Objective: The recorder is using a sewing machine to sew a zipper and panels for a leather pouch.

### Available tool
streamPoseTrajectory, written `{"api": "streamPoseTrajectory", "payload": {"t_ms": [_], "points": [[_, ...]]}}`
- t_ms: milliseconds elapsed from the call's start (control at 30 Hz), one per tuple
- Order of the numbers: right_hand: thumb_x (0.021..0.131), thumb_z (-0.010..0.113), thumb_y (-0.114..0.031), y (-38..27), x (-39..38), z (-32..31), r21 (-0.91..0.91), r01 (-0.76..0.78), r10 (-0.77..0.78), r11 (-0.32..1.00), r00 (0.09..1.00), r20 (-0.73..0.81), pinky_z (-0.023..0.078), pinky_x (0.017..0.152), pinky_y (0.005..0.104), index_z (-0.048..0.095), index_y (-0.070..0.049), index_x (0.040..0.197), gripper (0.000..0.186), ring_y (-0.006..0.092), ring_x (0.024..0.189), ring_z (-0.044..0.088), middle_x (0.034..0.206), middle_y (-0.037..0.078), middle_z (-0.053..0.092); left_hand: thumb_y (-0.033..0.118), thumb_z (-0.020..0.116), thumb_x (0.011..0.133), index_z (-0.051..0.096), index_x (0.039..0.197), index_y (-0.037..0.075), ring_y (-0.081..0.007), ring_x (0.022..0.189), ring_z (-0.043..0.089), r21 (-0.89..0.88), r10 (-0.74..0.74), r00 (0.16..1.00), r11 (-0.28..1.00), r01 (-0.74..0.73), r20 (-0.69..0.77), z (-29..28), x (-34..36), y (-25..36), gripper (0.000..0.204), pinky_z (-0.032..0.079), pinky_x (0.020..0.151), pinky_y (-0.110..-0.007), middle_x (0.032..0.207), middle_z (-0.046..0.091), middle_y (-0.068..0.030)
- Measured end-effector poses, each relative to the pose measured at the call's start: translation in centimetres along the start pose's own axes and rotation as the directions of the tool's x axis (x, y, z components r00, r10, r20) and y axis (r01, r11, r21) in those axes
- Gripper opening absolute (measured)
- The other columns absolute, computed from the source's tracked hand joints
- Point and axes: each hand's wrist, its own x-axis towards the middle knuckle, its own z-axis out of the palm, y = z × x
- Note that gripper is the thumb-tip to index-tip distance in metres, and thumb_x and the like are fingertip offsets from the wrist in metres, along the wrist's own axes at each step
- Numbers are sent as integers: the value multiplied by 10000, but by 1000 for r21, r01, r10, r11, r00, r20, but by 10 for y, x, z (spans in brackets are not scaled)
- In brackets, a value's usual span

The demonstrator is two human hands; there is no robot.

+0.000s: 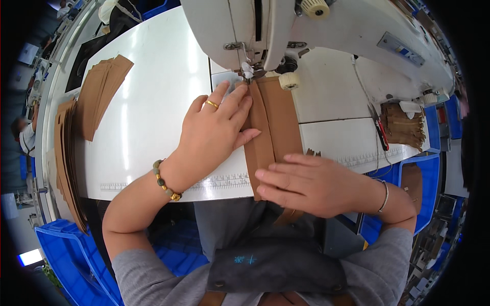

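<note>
Under the needle area of a white sewing machine (337, 30) lies a long brown fabric piece (283, 109), with a folded strip (262, 135) running along its left side toward me. My left hand (212, 127) rests on the strip's left edge, fingertips close to the presser foot (248, 80) and thumb stretched across the strip. Nearer to me, my right hand (309, 186) lies on the lower part of the fabric with its fingers extended. Both hands press flat and grasp nothing. The fabric's near end hangs past the table edge, partly hidden by my right hand.
Brown cut pieces (104, 92) are fanned out on the table's left, and another stack (65, 158) hangs over that edge. Red-and-black thread snips (380, 130) and a brown bundle (402, 125) lie at right. Blue bins (76, 260) flank the table; a printed ruler (224, 182) follows its front edge.
</note>
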Motion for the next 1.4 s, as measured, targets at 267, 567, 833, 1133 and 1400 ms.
{"api": "streamPoseTrajectory", "payload": {"t_ms": [267,567,833,1133,1400], "points": [[792,767,-239,31,21,-24,-370,-241,144,897,951,-273,554,595,295,684,-49,972,275,172,699,647,882,19,600,576,800,812,688,1328,43,-323,1365,581,-146,-2,999,989,9,48,-3,-3,0,750,517,1020,-434,1468,633,-75],[743,762,-143,74,46,17,-392,33,-191,919,909,-370,616,733,292,676,-24,947,252,226,872,729,1061,98,695,730,767,740,584,1442,0,-360,1413,530,-190,-14,991,981,40,135,-10,-9,5,1029,457,1096,-480,1564,536,-141],[767,708,-120,82,42,16,-370,-110,-64,922,902,-427,591,682,285,669,-55,928,178,176,843,716,1000,59,674,746,749,753,577,1402,-47,-373,1419,502,-206,-24,993,977,48,118,-9,-11,6,1038,429,1112,-490,1523,528,-183],[768,687,-160,81,47,31,-364,-185,26,913,917,-399,552,673,302,682,-53,1003,258,171,845,687,956,36,646,772,758,705,573,1377,-60,-376,1412,494,-283,-97,993,953,111,66,-10,-12,7,1085,422,1118,-512,1500,527,-199],[814,675,-169,81,47,30,-353,-276,155,894,929,-335,562,723,328,685,-22,1074,299,183,891,700,1113,76,690,770,733,725,590,1392,-42,-370,1420,506,-189,-44,990,980,69,131,-12,-11,10,1060,417,1142,-557,1564,522,-156]]}}
